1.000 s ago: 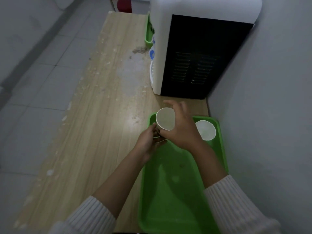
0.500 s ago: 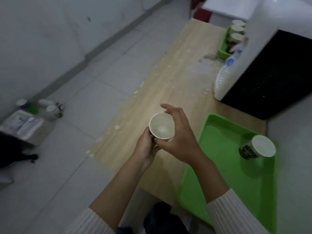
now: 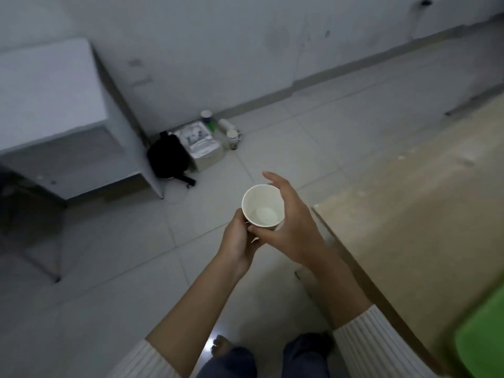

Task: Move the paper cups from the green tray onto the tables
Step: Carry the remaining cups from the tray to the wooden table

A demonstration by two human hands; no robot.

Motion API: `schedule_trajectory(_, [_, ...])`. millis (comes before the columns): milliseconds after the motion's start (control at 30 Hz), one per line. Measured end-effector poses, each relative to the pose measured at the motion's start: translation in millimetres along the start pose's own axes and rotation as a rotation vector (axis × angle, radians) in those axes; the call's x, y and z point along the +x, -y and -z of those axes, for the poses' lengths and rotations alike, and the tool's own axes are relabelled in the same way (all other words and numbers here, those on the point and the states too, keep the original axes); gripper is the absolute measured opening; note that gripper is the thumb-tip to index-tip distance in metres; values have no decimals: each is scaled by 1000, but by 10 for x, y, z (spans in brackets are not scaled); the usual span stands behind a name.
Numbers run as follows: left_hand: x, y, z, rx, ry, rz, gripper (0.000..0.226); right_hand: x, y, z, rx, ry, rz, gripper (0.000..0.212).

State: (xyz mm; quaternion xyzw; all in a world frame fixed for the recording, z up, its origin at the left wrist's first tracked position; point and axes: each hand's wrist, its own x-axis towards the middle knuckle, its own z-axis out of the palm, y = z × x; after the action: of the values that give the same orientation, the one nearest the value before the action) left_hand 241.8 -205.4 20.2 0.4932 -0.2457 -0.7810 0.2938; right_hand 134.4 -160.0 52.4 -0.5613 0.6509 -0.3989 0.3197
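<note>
An empty white paper cup is held upright over the tiled floor, mouth up. My left hand grips its lower side from the left. My right hand wraps it from the right, thumb under the rim and fingers spread behind it. A corner of the green tray shows at the bottom right, on the wooden table. No other cup on the tray is in view.
A grey-white table stands at the left by the wall. A black bag, a box and small bottles lie on the floor beside it. My legs and feet show at the bottom.
The view has swung left, away from the wooden table and tray, toward the floor and the grey table. Both hands carried the cup off the table's edge.
</note>
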Motion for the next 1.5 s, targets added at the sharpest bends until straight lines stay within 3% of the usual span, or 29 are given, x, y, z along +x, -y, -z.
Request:
schedule_trajectory(467, [-420, -894, 2188, -322, -345, -194, 28, 771, 1090, -2105, -6, 473, 234, 87])
schedule_trajectory(1033, [-250, -2383, 4312, -676, -667, -389, 27, 2298, 2401, -4475, -22, 899, 496, 86])
schedule_trajectory(1500, [-1112, -3079, 6606, -782, -856, -487, 26, 2170, 3740, -6913, 42, 1137, 605, 87])
